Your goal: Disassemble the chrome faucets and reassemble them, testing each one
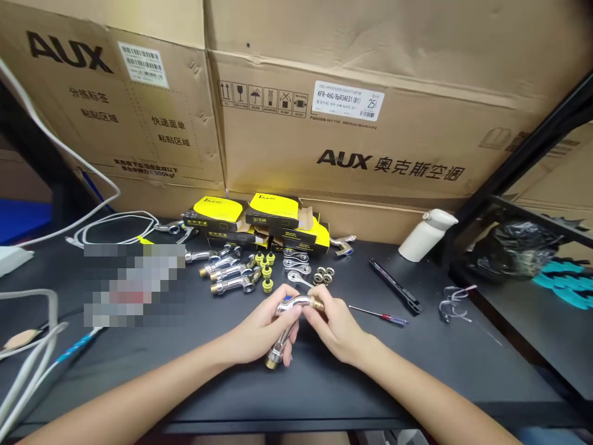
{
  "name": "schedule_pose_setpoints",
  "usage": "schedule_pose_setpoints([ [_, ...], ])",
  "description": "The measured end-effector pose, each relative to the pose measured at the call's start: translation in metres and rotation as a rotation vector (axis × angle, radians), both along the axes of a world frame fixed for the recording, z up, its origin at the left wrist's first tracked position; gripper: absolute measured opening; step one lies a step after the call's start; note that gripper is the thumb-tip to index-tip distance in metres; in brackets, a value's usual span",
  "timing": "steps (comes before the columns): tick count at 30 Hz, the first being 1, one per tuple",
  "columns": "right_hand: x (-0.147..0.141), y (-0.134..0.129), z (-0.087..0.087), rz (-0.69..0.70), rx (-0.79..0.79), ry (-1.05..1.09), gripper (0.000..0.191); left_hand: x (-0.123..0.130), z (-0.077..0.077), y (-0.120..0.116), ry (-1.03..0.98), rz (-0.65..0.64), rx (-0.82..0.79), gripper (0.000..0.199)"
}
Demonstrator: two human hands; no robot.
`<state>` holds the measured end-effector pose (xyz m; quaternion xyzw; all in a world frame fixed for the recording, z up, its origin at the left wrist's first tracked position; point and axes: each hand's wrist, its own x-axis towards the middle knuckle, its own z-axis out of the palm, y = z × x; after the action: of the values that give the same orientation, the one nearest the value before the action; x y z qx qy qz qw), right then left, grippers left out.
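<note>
Near the front middle of the dark table, a chrome faucet (280, 343) with a brass threaded end is wrapped in the fingers of my left hand (262, 324). A small blue mark shows on its upper part. The fingertips of my right hand (340, 324) pinch a brass ring-like piece (317, 303) at the faucet's right end. Just beyond my hands lie chrome handles (296, 267), yellow-and-black cartridges (267, 272) and small metal rings (323, 275). More chrome faucet bodies (234, 283) lie in a group to their left.
Yellow-and-black boxes (217, 210) are stacked at the back, before large cartons (278, 148). A screwdriver (384, 317), a black pen-like tool (396, 287), glasses (456, 304) and a white bottle (427, 236) are on the right. White cables (111, 225) lie left.
</note>
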<state>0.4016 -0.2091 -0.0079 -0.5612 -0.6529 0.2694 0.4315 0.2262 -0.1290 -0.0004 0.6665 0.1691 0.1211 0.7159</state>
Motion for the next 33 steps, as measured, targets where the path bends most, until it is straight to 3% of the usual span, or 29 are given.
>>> schedule_pose_setpoints([
  [2, -0.002, 0.001, 0.004, 0.068, -0.193, 0.246, 0.046, -0.003, 0.002, 0.0, 0.009, 0.0, 0.127, 0.024],
  [5, -0.005, 0.002, 0.007, 0.288, -0.622, 0.601, 0.059, -0.008, 0.005, -0.002, 0.039, -0.008, 0.391, 0.023],
  [6, -0.006, 0.001, 0.007, 0.302, -0.649, 0.62, 0.059, -0.009, 0.005, -0.003, 0.039, -0.009, 0.422, 0.024],
  [7, -0.006, 0.001, 0.007, 0.262, -0.579, 0.575, 0.059, -0.009, 0.006, -0.004, 0.034, -0.005, 0.399, 0.024],
  [11, -0.006, -0.003, 0.004, -0.021, -0.014, 0.165, 0.044, -0.003, 0.008, -0.01, 0.029, 0.011, 0.042, 0.026],
  [12, -0.007, -0.004, 0.003, -0.03, 0.018, 0.162, 0.042, -0.002, 0.008, -0.011, 0.033, 0.005, -0.002, 0.026],
  [14, -0.009, -0.004, 0.001, 0.022, -0.082, 0.321, 0.044, -0.003, 0.007, -0.011, 0.014, 0.011, 0.058, 0.025],
  [17, -0.015, -0.005, 0.001, 0.177, -0.301, 0.632, 0.046, -0.008, 0.0, -0.009, -0.024, 0.031, 0.375, 0.021],
  [21, -0.015, -0.009, 0.003, 0.299, -0.299, 0.728, 0.046, -0.013, -0.006, -0.001, -0.113, 0.109, 0.866, 0.027],
  [25, -0.005, -0.004, 0.002, 0.225, -0.217, 0.556, 0.045, -0.015, 0.006, 0.005, -0.173, 0.096, 1.357, 0.021],
  [28, 0.005, 0.005, 0.001, 0.034, -0.1, 0.378, 0.037, -0.028, 0.013, 0.004, -0.047, 0.135, 1.608, 0.016],
  [31, 0.014, 0.013, 0.0, -0.179, 0.095, 0.043, 0.021, -0.053, 0.007, 0.003, 0.193, 0.225, 1.782, 0.014],
  [33, 0.019, 0.017, 0.0, -0.215, 0.218, -0.205, 0.012, -0.071, -0.001, 0.004, 0.304, 0.257, 1.885, 0.02],
])
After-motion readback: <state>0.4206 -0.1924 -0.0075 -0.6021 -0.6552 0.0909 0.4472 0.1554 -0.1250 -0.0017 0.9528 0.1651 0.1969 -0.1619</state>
